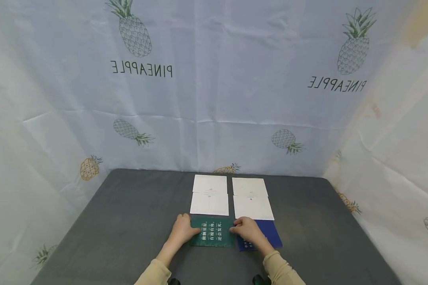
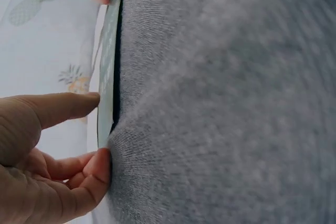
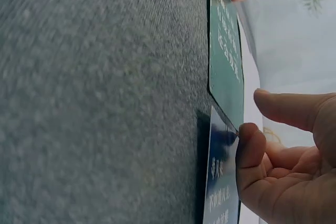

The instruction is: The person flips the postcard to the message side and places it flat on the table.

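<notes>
A green card point(image 1: 214, 233) with white lettering lies on the dark table, between my two hands. My left hand point(image 1: 183, 229) holds its left edge, with the thumb over the top and the curled fingers at the rim. At the opposite edge is my right hand point(image 1: 247, 229). The bent fingers point(image 3: 249, 140) touch the green card's corner, while the right thumb point(image 3: 273, 106) stands off its face. Under the right hand a blue card point(image 1: 269, 233) with white lettering lies beside the green one, partly covered.
Behind the green card, white cards point(image 1: 209, 204) form a column with small print. A second white column point(image 1: 253, 208) stands to its right, behind the blue card. The grey table point(image 1: 135, 221) reaches a pineapple-print curtain point(image 1: 207, 99) at the back and sides.
</notes>
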A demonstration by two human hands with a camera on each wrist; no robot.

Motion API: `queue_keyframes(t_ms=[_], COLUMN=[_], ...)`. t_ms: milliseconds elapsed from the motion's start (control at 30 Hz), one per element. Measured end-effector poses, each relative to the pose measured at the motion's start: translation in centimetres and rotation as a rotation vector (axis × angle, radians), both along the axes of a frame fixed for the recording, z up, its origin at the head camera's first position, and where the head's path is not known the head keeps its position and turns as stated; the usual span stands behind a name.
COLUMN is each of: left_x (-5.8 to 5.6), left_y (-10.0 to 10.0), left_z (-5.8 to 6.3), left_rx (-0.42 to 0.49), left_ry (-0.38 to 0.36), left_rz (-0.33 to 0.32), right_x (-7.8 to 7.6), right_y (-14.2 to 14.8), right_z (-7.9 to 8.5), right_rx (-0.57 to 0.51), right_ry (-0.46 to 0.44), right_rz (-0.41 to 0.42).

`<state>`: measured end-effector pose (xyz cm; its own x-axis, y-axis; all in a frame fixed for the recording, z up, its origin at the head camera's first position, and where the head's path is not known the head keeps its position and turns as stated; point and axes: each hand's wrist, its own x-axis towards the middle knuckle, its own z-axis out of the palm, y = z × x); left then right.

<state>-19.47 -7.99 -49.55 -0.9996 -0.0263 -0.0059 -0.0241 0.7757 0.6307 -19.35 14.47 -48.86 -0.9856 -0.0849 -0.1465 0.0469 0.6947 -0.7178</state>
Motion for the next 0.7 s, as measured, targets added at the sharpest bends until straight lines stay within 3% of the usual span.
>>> queue_keyframes(t_ms=[133, 700], left_x=[0.0, 0.4], left_y=[-0.2, -0.3], left_z=[0.1, 0.0], left_rx=[0.021, 0.072], left_ry=[-0.033, -0.026], left_rz=[-0.009, -0.004], right_x=[0.1, 0.3], right_y=[-0.2, -1.4], right_z=[-0.1, -0.8], right_rx=[-0.041, -0.111], right_ry=[-0.011, -0.01], right_rz=[0.0, -0.026])
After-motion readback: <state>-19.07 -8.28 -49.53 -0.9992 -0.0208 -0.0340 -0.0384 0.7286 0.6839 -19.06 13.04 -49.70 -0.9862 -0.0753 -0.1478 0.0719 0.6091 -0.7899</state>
